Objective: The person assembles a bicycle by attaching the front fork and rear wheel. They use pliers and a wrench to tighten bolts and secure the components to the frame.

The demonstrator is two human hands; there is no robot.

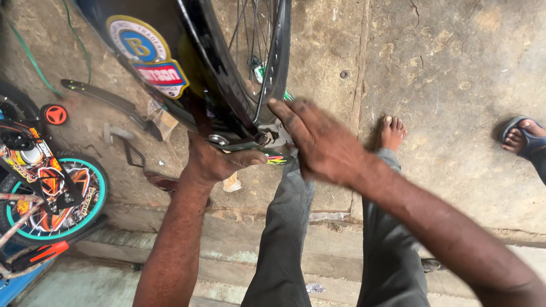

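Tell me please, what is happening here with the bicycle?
A person stands on a concrete floor and works with both bare hands on a black bicycle wheel with a glossy black mudguard. The left hand grips the metal stay at the lower end of the mudguard, near a bolt. The right hand lies flat against the black tyre, fingers stretched. A small colourful children's bicycle with a teal-rimmed wheel lies at the left. Another person's foot in a blue sandal shows at the right edge.

Round blue-and-cream sticker (136,42) on black mudguard (187,85); red shield-shaped label (164,75) just below, overlapping
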